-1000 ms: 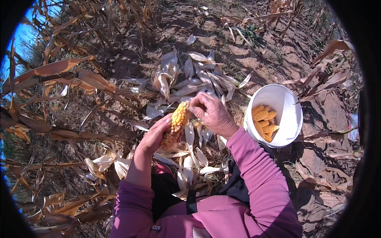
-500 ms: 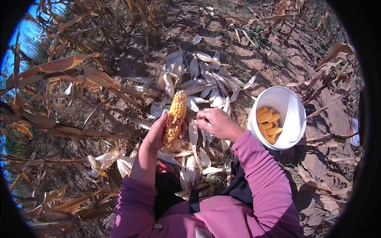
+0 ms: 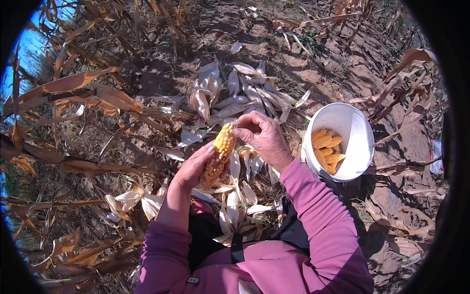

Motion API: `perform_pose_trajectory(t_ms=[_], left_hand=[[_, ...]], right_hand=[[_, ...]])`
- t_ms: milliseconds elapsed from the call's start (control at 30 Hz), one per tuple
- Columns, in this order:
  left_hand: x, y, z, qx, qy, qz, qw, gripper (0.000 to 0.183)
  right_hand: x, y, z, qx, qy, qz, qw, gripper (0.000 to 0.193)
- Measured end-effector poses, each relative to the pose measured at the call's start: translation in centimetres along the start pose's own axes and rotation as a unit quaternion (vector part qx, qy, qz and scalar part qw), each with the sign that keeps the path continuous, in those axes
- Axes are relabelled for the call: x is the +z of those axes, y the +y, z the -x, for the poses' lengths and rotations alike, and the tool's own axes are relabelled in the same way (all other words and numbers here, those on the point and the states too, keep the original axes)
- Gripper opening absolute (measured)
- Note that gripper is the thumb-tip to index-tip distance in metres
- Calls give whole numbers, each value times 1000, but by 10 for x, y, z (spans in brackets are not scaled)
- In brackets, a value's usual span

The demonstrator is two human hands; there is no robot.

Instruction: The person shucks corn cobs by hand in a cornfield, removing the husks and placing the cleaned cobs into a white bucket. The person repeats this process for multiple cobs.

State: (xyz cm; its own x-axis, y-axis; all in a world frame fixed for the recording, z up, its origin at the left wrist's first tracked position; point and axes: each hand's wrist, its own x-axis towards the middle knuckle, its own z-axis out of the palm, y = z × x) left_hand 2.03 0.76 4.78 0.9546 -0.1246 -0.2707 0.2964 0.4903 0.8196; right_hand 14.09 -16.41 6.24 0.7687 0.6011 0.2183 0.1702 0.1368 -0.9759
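Observation:
An ear of corn (image 3: pixel 219 156), husked and yellow with some darker kernels along its lower part, leans with its tip up and to the right. My left hand (image 3: pixel 195 166) is closed around its lower half, thumb along the side. At the tip, my right hand (image 3: pixel 263 135) has its fingers curled, with thumb and index finger against the upper end. A few pale strands show at that tip; whether the right fingers pinch them is hidden. Both hands are above a litter of dry husks (image 3: pixel 234 208).
A white bucket (image 3: pixel 361 147) with several husked ears of corn (image 3: pixel 327 144) stands to the right. Stripped pale husks (image 3: pixel 254 93) lie piled ahead on the soil. Dry corn stalks (image 3: pixel 73 159) cross the left side, and withered leaves (image 3: pixel 411 105) rise at the right.
My right hand has moved up and left to the tip of the ear. The ear has tilted further right in my left hand, its tip a little lower.

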Motion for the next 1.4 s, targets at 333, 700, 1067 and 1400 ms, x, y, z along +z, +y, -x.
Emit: perform_pose_trajectory(t_ms=[333,700,1067,1400], left_hand=[[-6,-6,-2,2,30,-63,998,48],[-12,5,-2,20,32,-7,999,41],[-12,-3,-5,40,42,7,998,48],[-1,3,-1,23,30,-19,999,46]], right_hand=[[-6,-2,-1,-124,-11,241,962,13],[-12,-2,7,124,-378,39,917,21],[-12,13,2,19,-62,80,995,31],[-6,21,-1,-34,-60,93,993,40]])
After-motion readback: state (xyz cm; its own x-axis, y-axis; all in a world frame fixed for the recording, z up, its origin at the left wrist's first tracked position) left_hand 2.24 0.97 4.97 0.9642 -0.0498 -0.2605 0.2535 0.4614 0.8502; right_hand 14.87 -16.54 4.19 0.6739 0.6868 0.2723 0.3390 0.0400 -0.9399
